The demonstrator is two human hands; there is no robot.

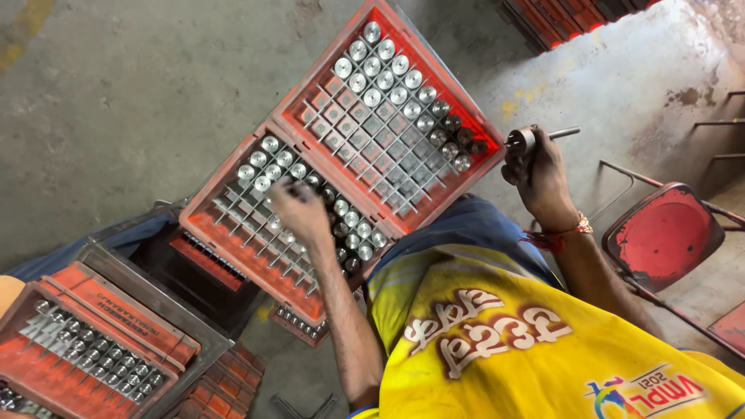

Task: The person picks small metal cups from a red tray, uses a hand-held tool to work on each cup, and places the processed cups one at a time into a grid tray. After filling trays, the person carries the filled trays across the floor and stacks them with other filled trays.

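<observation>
Head view. We see the right hand (539, 174) clenched around 1 machined metal part (528, 140), a stubby cylinder with a thin shaft projecting away from the thumb side, held above the floor and just beyond the far corner of the upper red crate (310, 81). The left hand (299, 208) reaches down into the lower red crate (203, 225), its fingers curled over the parts (268, 172) standing in the wire grid; whether it grips 1 we cannot tell. We judge each part rigid, dense for its size, smooth and possibly oily, not fragile; the wide head offers the surest hold, as the shaft is narrow and may slip. A red stool (663, 233) stands beyond the right wrist
</observation>
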